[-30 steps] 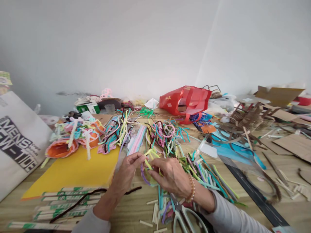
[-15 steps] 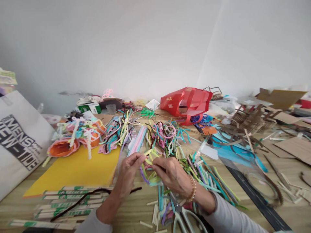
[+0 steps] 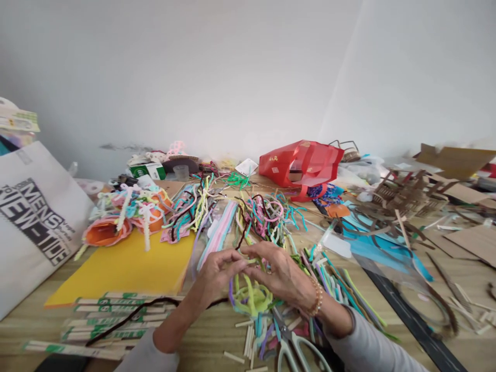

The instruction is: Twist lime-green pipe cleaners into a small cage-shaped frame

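My left hand (image 3: 217, 276) and my right hand (image 3: 284, 276) meet at the middle of the table, thumbs and fingertips pinched close together. Between them is a small round, basket-like piece of yellow-green pipe cleaners (image 3: 253, 298), with purple and pale blue at its edge. It hangs below the fingertips, and my fingers hide its upper strands. A beaded bracelet circles my right wrist. Scissors with pale handles (image 3: 289, 338) lie just below my right hand. Beneath my left forearm a dark brown pipe cleaner (image 3: 135, 311) crosses several paper-banded bundles of sticks (image 3: 110, 330).
Yellow sheets (image 3: 127, 271) lie at left, near a white printed bag (image 3: 39, 222). Loose pipe cleaners (image 3: 267, 212) spread behind my hands, with more at right. A red bag (image 3: 300, 163) stands at the back. Brown woven pieces (image 3: 406, 194) and blue sheets (image 3: 372, 235) are at right.
The yellow-green piece now hangs lower and shows more below my fingers. Both hands have drawn closer, fingertips touching or nearly so. The whole view has shifted slightly.
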A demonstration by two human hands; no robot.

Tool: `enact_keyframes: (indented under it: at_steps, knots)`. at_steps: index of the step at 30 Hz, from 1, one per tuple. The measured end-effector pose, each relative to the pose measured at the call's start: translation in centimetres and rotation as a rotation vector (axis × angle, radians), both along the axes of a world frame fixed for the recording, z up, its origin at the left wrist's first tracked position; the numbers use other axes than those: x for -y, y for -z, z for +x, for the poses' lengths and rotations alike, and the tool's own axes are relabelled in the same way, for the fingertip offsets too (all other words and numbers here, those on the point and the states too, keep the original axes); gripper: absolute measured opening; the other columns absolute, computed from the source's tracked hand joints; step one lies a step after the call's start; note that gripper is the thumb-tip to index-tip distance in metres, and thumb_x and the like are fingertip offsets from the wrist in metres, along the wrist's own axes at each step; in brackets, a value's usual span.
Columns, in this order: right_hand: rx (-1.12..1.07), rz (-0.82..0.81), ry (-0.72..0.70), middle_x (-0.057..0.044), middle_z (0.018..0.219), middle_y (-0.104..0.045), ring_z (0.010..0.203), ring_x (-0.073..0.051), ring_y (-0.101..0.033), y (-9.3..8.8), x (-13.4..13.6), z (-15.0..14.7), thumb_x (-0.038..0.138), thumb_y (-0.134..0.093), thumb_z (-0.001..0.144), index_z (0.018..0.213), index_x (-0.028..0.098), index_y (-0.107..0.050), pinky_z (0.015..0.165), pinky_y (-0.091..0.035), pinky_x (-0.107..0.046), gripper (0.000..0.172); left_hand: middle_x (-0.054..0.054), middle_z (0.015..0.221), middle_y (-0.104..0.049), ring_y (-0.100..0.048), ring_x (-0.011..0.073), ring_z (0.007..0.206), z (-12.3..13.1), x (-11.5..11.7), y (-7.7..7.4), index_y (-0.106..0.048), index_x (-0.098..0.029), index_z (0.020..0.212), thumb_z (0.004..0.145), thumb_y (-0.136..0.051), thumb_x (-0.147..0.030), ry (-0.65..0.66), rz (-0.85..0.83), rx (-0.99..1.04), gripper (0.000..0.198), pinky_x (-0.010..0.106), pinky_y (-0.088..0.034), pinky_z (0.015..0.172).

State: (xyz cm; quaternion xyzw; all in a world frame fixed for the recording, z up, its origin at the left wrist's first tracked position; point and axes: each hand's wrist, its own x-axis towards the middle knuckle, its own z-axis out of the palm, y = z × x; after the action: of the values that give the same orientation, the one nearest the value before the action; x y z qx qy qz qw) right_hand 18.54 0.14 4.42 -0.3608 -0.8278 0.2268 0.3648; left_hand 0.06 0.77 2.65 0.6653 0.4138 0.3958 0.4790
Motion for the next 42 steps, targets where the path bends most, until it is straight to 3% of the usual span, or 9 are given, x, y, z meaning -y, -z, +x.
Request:
enact_keyframes:
  at_steps: [4, 10, 14, 19, 24, 29, 34, 37, 42]
  knots:
    - [-0.004, -0.185, -0.007, -0.003, 0.086, -0.068, 0.076, -0.015, -0.06, -0.5, -0.4, 0.4, 0.029, -0.06, 0.084, 0.097, 0.017, -0.065, 0.068, -0.045, -0.025, 0.019, 0.002, 0.076, -0.063, -0.056, 0.0172, 0.075, -0.3, 0.0, -0.1, -0.064, -0.017, 0.083, 0.082, -0.057, -0.039, -0.058, 0.011, 0.027, 0.024, 0.023, -0.042, 0.066]
    - [-0.073, -0.437, -0.069, 0.0, 0.065, -0.061, 0.053, -0.01, -0.052, -0.6, -1.1, 0.9, 0.037, -0.057, 0.086, 0.083, 0.015, -0.064, 0.048, -0.037, -0.02, 0.024, 0.006, 0.1, -0.067, -0.057, 0.0222, 0.102, -0.8, -0.6, -0.1, -0.066, -0.018, 0.096, 0.085, -0.05, -0.031, -0.047, 0.03, 0.112, 0.024, 0.03, -0.038, 0.093]
    - [-0.247, -0.57, -0.129, 0.0, 0.069, -0.059, 0.055, -0.011, -0.054, 0.0, -1.5, 1.4, 0.04, -0.059, 0.083, 0.08, 0.016, -0.059, 0.051, -0.041, -0.021, 0.025, 0.007, 0.111, -0.066, -0.053, 0.0245, 0.112, -1.3, -1.0, 0.6, -0.067, -0.018, 0.101, 0.082, -0.049, -0.025, -0.029, 0.025, 0.142, 0.027, 0.034, -0.034, 0.1]
    - [-0.435, -0.66, -0.116, 0.002, 0.063, -0.054, 0.055, -0.012, -0.053, 1.3, -2.5, 2.0, 0.035, -0.059, 0.081, 0.08, 0.019, -0.057, 0.048, -0.039, -0.021, 0.016, 0.008, 0.115, -0.063, -0.055, 0.0248, 0.109, -1.5, -1.0, 1.1, -0.064, -0.018, 0.108, 0.077, -0.055, -0.023, 0.02, -0.019, 0.202, 0.032, 0.035, -0.041, 0.095]
    - [-0.714, -0.821, -0.253, 0.0, 0.069, -0.056, 0.058, -0.013, -0.053, 1.6, -3.2, 1.9, 0.033, -0.057, 0.079, 0.079, 0.019, -0.054, 0.052, -0.043, -0.025, 0.014, 0.007, 0.093, -0.067, -0.059, 0.0241, 0.095, -1.3, -1.2, 1.1, -0.066, -0.016, 0.101, 0.076, -0.064, -0.031, 0.044, -0.069, 0.157, 0.029, 0.031, -0.047, 0.081]
    - [-0.798, -0.923, -0.269, -0.001, 0.073, -0.057, 0.068, -0.014, -0.055, 0.6, -3.0, 1.5, 0.031, -0.059, 0.077, 0.073, 0.018, -0.054, 0.064, -0.047, -0.028, 0.016, 0.005, 0.08, -0.064, -0.058, 0.0189, 0.077, -1.2, -1.3, 1.1, -0.067, -0.015, 0.091, 0.078, -0.063, -0.036, 0.096, -0.1, 0.199, 0.025, 0.026, -0.045, 0.067]
    - [-0.877, -1.009, -0.319, -0.002, 0.073, -0.058, 0.07, -0.015, -0.057, 1.0, -3.0, 1.3, 0.028, -0.064, 0.074, 0.07, 0.016, -0.056, 0.063, -0.046, -0.026, 0.015, 0.007, 0.101, -0.062, -0.055, 0.0163, 0.078, -1.4, -0.9, 1.1, -0.068, -0.015, 0.082, 0.08, -0.06, -0.032, 0.164, -0.068, 0.209, 0.018, 0.027, -0.045, 0.072]
    - [-0.903, -1.042, -0.333, -0.001, 0.072, -0.058, 0.069, -0.015, -0.058, 1.4, -3.1, 1.2, 0.027, -0.065, 0.074, 0.071, 0.015, -0.057, 0.062, -0.047, -0.026, 0.014, 0.008, 0.114, -0.059, -0.055, 0.0194, 0.09, -1.6, -0.8, 1.1, -0.069, -0.015, 0.078, 0.08, -0.059, -0.029, 0.209, -0.075, 0.231, 0.017, 0.029, -0.044, 0.079]
    - [-0.913, -1.044, -0.329, -0.001, 0.071, -0.059, 0.066, -0.015, -0.058, 1.6, -3.2, 1.1, 0.026, -0.065, 0.075, 0.073, 0.015, -0.059, 0.058, -0.047, -0.026, 0.012, 0.01, 0.118, -0.058, -0.053, 0.0238, 0.101, -1.7, -0.8, 1.3, -0.07, -0.013, 0.079, 0.078, -0.062, -0.033, 0.23, -0.088, 0.278, 0.021, 0.034, -0.042, 0.089]
